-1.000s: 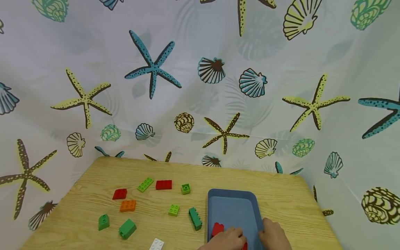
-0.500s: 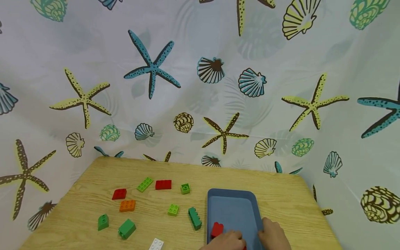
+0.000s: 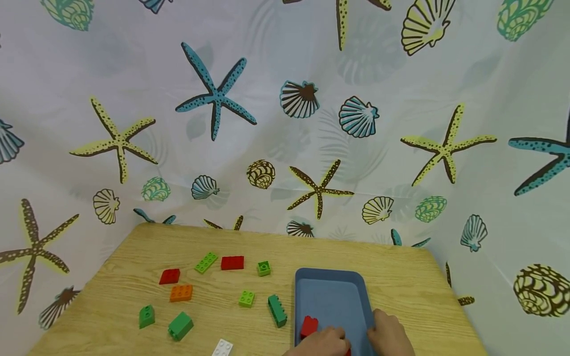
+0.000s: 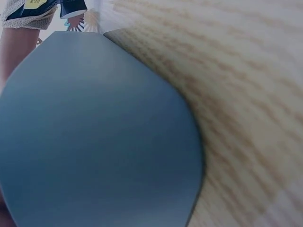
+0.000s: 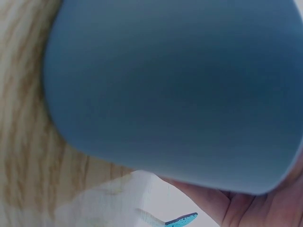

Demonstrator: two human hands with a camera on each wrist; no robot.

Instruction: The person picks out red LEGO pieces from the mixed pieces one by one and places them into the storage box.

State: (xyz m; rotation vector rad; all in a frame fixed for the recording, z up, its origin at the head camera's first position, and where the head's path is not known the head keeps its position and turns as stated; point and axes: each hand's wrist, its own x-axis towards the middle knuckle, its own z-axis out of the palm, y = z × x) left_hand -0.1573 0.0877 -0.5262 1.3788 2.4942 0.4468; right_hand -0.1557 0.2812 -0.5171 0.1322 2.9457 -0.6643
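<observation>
We find no text we can read with certainty. In the left wrist view, we make out a small yellow label (image 4: 34, 4) with dark characters, on something dark over the pale band (image 4: 31, 22) around an arm (image 4: 19, 52), too small and cut off to decipher.

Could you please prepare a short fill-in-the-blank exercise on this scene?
In the head view, the white brick lies to the ____ of the tray.
The brick beside the left hand, inside the tray, is coloured ____.
The person's ____ hand is at the tray's right rim.
Missing words: left; red; right.
</observation>
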